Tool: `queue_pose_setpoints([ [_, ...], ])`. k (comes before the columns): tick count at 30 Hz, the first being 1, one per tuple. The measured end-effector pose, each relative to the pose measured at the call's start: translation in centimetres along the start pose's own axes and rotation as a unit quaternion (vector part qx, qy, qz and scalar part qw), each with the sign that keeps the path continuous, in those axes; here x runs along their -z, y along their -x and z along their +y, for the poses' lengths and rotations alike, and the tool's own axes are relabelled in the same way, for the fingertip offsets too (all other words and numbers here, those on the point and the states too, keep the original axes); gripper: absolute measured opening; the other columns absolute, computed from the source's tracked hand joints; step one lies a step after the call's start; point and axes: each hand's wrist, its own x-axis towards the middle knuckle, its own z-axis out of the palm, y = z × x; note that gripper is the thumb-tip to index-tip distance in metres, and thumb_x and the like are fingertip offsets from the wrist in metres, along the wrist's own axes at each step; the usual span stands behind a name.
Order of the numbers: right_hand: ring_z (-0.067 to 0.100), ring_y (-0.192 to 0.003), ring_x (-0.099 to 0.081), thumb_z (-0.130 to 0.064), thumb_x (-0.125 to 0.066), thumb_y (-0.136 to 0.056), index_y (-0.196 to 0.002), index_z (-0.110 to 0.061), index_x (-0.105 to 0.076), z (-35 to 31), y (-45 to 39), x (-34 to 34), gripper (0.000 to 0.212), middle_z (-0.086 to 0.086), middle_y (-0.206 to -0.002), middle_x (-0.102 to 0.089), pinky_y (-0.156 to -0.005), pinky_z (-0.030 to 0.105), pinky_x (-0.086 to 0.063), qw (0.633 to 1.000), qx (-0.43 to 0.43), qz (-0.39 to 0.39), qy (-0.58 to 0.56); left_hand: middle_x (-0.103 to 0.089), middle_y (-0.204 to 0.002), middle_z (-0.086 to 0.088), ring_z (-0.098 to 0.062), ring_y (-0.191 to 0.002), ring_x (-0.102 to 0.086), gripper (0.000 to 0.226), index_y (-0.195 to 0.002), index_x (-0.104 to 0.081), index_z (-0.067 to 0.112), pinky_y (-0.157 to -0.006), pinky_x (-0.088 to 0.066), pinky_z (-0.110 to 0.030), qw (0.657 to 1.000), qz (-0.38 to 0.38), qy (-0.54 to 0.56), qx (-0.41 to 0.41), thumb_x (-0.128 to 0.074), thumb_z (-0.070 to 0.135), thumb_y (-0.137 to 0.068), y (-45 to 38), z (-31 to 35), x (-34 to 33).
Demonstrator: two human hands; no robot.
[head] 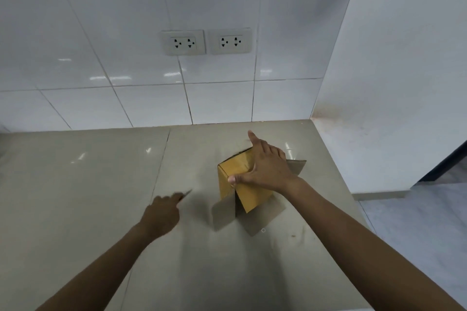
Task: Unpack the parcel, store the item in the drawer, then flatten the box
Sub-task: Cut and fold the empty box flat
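Right hand (267,169) grip spread, clasping box (237,179) | left hand (164,212) grip closed on blade (186,194)

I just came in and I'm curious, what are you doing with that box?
A person is working on a small yellow-brown cardboard box on a grey counter. The right hand lies on top of it, thumb hooked over the near edge. Its flaps are splayed open at the bottom and side. The left hand grips a thin tool, perhaps a blade, to the box's left. No unpacked item is in view.
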Motion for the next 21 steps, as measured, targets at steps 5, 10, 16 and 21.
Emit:
queue_pose_setpoints([
  [5,0.039,-0.139,-0.029,-0.082,-0.068,-0.052,-0.150,-0.033,0.003,-0.2,0.0,1.2,0.130,0.008,-0.155,-0.025,-0.107,0.056,-0.034,0.999,-0.021,-0.028,-0.025,-0.051,-0.124,-0.008,-0.028,-0.112,-0.048,0.054,-0.146,-0.032,0.028,-0.090,-0.047,-0.041,0.996,0.021,-0.090,-0.006,-0.039,0.019,-0.093,0.7,0.5,-2.8],
  [10,0.034,-0.139,-0.028,-0.065,-0.079,-0.059,-0.150,-0.029,-0.015,-0.3,-0.1,2.0,0.116,0.004,-0.155,-0.026,-0.108,0.052,-0.037,0.995,-0.060,-0.046,-0.069,-0.039,-0.150,0.001,-0.028,-0.128,-0.048,0.072,-0.146,-0.031,0.041,-0.098,-0.047,-0.045,0.894,-0.059,0.445,0.017,-0.041,0.073,-0.082,1.5,5.4,2.4],
  [16,0.025,-0.127,-0.043,-0.037,-0.084,-0.069,-0.141,-0.024,-0.039,-0.5,0.4,3.5,0.086,0.005,-0.142,-0.043,-0.094,0.029,-0.038,0.991,-0.047,-0.008,-0.127,-0.037,-0.149,-0.006,-0.035,-0.122,-0.052,0.083,-0.144,-0.017,0.050,-0.086,-0.055,-0.049,0.842,-0.120,0.524,-0.039,-0.065,0.060,-0.077,0.4,11.5,5.9],
  [21,0.026,-0.120,-0.044,-0.033,-0.081,-0.071,-0.128,-0.023,-0.055,-0.9,2.2,3.1,0.063,0.002,-0.128,-0.053,-0.098,0.033,-0.037,0.989,-0.004,0.106,-0.104,-0.051,-0.132,0.006,-0.022,-0.114,-0.058,0.059,-0.124,-0.042,0.045,-0.086,-0.058,-0.039,0.871,0.073,0.460,-0.155,-0.076,0.029,-0.079,-1.2,9.8,5.8],
])
